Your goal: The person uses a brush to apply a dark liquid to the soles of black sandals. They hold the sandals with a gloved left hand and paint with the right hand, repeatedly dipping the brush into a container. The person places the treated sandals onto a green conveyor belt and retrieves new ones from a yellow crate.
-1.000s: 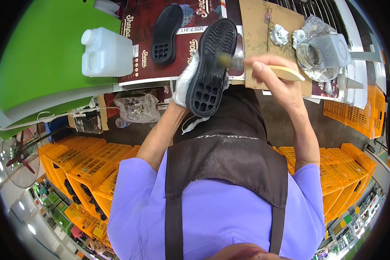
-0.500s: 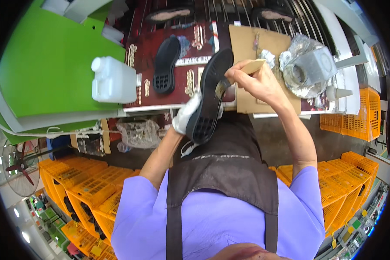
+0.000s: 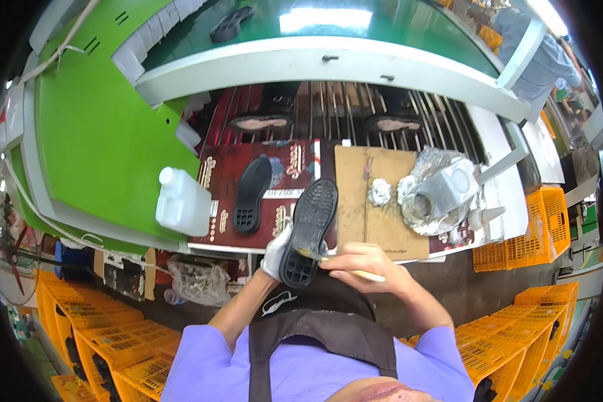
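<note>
**Sole lowered, brush at its heel**

Workbench [image 3: 382, 221] spans the far side, a second sole [image 3: 251, 194] lying flat left. Black shoe sole [image 3: 309, 231] now sits lower and nearer than before, gripped underneath by the gloved left hand [image 3: 275, 253]. Right hand [image 3: 365, 262] pinches a brush [image 3: 315, 255] against the heel, so coating likely continues.

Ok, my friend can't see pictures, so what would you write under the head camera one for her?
A person's gloved left hand holds up a black shoe sole, tread showing, while the bare right hand touches a small brush to its heel end. Behind, on a workbench, lie another black sole, a white plastic jug and a foil-wrapped pot.
</note>
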`<state>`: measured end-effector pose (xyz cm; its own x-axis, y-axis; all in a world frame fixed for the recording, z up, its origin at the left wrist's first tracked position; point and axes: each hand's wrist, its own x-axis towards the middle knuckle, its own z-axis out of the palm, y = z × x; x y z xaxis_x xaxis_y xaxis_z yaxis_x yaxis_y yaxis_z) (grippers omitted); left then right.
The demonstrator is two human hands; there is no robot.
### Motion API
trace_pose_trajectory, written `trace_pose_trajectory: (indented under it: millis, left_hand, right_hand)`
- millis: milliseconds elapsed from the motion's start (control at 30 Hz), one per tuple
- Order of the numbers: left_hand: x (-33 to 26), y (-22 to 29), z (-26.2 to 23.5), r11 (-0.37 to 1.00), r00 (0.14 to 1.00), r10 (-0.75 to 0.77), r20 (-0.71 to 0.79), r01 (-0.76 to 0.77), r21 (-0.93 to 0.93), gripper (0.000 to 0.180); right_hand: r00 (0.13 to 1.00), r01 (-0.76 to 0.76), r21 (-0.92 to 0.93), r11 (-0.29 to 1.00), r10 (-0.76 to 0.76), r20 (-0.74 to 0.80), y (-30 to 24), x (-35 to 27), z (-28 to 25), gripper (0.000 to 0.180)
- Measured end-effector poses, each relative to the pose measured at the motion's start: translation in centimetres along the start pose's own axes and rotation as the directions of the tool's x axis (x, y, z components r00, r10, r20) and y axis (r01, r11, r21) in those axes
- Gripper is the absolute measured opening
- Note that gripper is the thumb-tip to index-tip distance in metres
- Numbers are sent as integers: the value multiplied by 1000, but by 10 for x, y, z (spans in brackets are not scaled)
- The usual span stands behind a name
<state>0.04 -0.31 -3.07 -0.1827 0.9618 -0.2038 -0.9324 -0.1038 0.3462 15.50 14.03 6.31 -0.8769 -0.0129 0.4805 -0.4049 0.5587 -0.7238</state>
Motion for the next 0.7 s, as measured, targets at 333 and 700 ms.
trace_pose_trajectory:
  millis: [333,700]
  left_hand:
    - [105,39,168,994,938,102,332,-111,8,56]
    - [303,191,234,-582,404,663,630,-252,773,59]
  right_hand:
    - [451,28,366,930,315,-835,-4,-100,-56,17]
    - [483,-177,457,872,482,-731,-10,-103,-23,18]
